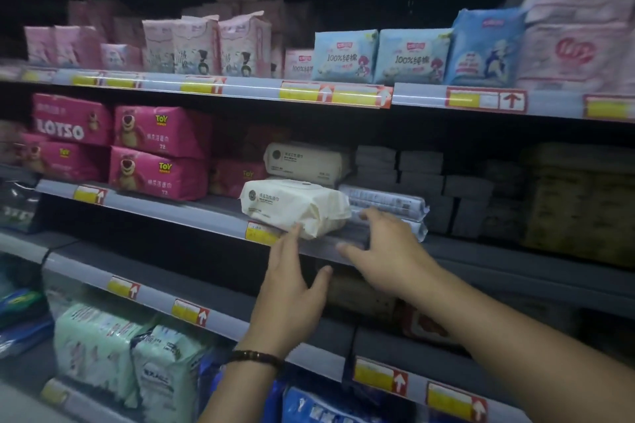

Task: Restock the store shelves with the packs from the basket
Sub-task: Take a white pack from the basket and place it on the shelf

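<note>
A cream-white wipes pack (295,206) lies at the front edge of the middle shelf (171,213), partly overhanging the price rail. My left hand (292,292) reaches up from below, its fingertips touching the pack's lower front edge, fingers spread. My right hand (385,247) is just right of the pack, fingers apart, touching its right end and the shelf rail. Neither hand is closed around the pack. A second cream pack (305,160) rests behind it. The basket is not in view.
Pink Lotso packs (158,154) are stacked left on the same shelf, and grey packs (388,203) lie to the right. The shelf above carries pink and blue pad packs (347,57). Green and white packs (103,347) fill the lower shelf.
</note>
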Motion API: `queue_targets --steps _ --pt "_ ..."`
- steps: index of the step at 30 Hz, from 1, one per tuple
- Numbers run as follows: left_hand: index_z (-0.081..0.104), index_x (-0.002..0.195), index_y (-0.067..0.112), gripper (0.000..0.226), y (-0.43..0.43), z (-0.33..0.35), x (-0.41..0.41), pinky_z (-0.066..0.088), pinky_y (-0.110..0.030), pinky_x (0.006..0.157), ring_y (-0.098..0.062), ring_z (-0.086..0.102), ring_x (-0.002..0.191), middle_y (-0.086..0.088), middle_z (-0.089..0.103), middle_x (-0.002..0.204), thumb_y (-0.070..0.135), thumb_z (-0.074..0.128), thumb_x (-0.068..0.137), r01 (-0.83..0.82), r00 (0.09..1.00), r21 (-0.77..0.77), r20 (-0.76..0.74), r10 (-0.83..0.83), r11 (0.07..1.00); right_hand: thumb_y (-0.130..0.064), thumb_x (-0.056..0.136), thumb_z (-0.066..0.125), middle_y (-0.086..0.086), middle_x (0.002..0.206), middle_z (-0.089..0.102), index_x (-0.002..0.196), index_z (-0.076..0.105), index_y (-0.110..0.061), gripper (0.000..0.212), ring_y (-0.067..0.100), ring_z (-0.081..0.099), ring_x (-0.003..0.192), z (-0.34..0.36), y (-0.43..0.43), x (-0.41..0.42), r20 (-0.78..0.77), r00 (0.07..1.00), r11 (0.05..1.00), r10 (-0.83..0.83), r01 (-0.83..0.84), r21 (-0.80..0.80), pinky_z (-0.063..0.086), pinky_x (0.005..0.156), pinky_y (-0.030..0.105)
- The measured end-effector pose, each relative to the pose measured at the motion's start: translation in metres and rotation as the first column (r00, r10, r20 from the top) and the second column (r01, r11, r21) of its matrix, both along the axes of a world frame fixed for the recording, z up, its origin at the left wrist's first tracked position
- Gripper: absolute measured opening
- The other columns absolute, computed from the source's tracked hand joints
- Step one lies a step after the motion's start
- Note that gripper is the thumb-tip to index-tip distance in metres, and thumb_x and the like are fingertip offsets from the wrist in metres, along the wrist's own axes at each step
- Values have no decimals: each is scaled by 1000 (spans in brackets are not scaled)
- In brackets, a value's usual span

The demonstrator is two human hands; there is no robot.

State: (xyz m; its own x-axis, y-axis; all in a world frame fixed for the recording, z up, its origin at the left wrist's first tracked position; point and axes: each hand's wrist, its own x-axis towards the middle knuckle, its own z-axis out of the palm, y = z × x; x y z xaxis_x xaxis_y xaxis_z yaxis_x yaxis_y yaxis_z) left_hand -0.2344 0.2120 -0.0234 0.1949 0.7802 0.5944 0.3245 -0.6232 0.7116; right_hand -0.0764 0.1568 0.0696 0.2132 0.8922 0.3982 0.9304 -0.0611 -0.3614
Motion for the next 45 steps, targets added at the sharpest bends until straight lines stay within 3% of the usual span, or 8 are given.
queue_targets --steps 10,15,19,25,28,34,40,45 --pt "64 117 29 28 -151 -90 90 54 -29 82 -7 67 90 10 72 99 40 65 91 303 837 -351 -346 -423 886 -50 91 74 -10 88 71 99 71 -29 23 8 66 82 -93 -185 87 -42 998 957 35 -46 -286 55 77 31" --pt "68 113 28 27 -206 -157 136 56 -31 85 -14 69 98 5 75 107 43 62 91 323 611 -470 -559 -560 822 -33 92 78 -8 81 71 92 70 -31 9 11 69 78 -196 -277 152 -191 968 904 -160 66 -423 56 80 34" --pt "67 126 26 57 -222 -184 154 45 -25 93 -17 59 123 3 63 134 64 53 86 288 354 -492 -743 -568 822 -31 91 79 1 88 75 97 74 -18 15 20 73 85 -282 -336 188 -262 890 809 -374 175 -562 58 80 36" --pt "43 148 21 84 -209 -225 184 45 -49 107 -39 40 137 -13 40 149 72 64 84 58 292 -343 -892 -345 938 -37 94 73 1 96 72 115 67 -22 27 18 68 87 -351 -351 195 -244 885 727 -396 139 -673 57 82 38" --pt "12 162 6 119 -202 -259 186 31 -57 119 -48 12 153 -23 9 167 82 55 82 -216 221 -450 -887 -406 866 -47 96 70 3 101 73 126 63 -22 40 19 69 88 -363 -334 183 -257 906 724 -337 75 -686 58 82 40" --pt "-1 164 7 99 -220 -293 176 15 -63 124 -50 -13 156 -24 -19 169 57 51 95 -265 122 -366 -930 -346 892 -48 97 68 -1 115 71 133 62 -24 44 18 70 97 -371 -309 159 -317 902 709 -293 -18 -705 58 89 40" --pt "24 154 32 93 -239 -281 175 40 -49 112 -40 42 134 -14 40 146 56 69 76 -11 285 -479 -843 -457 877 -41 93 74 -10 100 69 128 56 -33 41 13 67 91 -373 -297 152 -564 732 791 -382 -57 -609 48 68 21" --pt "45 141 43 105 -218 -292 162 58 -41 97 -17 63 115 5 60 125 29 92 49 171 621 -893 -230 -749 416 -69 72 77 4 72 77 116 68 -3 80 18 73 60 -395 -295 152 -756 280 772 -592 -74 -631 60 69 36"
